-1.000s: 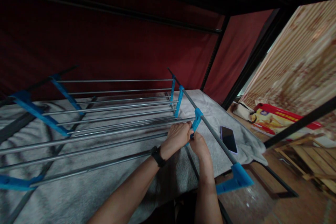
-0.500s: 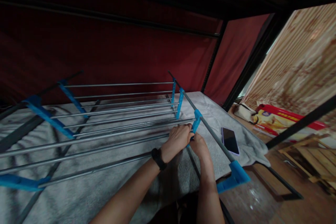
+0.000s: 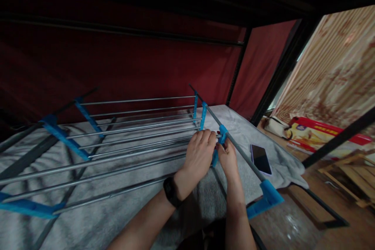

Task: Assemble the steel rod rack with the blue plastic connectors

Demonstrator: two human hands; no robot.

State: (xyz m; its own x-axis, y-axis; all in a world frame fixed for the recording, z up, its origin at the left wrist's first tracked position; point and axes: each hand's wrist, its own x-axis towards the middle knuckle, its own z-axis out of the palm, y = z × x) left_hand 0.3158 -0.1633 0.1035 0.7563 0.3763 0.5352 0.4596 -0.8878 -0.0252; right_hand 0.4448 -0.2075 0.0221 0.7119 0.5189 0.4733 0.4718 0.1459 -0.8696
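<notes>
Both hands are sitting higher on the rack than half a second ago, and the left hand (image 3: 200, 152), then curled around the rods, is now spreading its fingers flat across them; the right hand (image 3: 227, 156) is closing thumb and fingers on the blue clip (image 3: 222, 137) at its twelve o'clock, though how tightly it is pinching I cannot tell; a black wristband (image 3: 170, 192) is circling the left wrist at seven o'clock of that hand; nearest the viewer, at five o'clock of the right hand, a blue corner bracket (image 3: 266, 199) is capping the slanting side rail (image 3: 244, 160); the clip is sitting on that rail, touching both hands, at the right end of the metal rods (image 3: 123, 152); the rods are running off toward nine o'clock to more blue brackets (image 3: 63, 137); the whole drying rack is lying on a grey blanket (image 3: 88, 218); a phone (image 3: 260, 159) is lying face up on the blanket at three o'clock of the right hand, just beyond the rail; farther off at two o'clock a red and yellow box (image 3: 319, 136) is lying on the floor; a dark red curtain (image 3: 131, 62) is hanging behind everything.
</notes>
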